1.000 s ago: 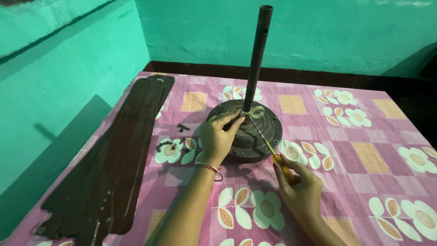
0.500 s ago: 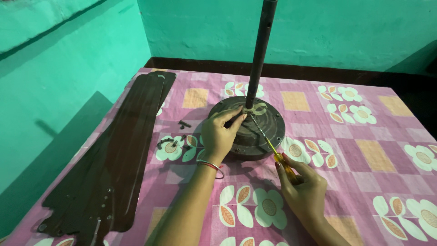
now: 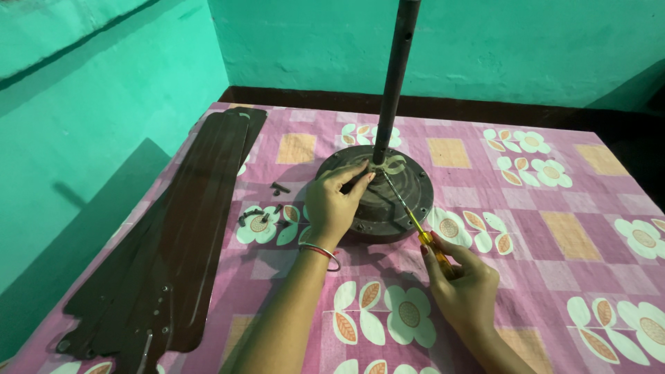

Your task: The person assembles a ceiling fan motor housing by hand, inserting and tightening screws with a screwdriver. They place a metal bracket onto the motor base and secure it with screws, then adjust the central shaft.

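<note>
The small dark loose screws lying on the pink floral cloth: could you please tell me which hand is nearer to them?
Left. The left hand rests on the round dark fan motor housing, just right of the small dark loose screws. The right hand holds the yellow-handled screwdriver farther right, beyond the housing.

A dull, dark metal motor [image 3: 388,194] and rod [image 3: 395,76] are seen. The blades [image 3: 173,235] look glossy brown. The cloth [image 3: 554,228] is printed and matt.

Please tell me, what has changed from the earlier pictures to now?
Very little. The right hand still holds the screwdriver against the fan motor, only slightly shifted. The left hand stays on the motor top. The blades and screws lie as before.
</note>
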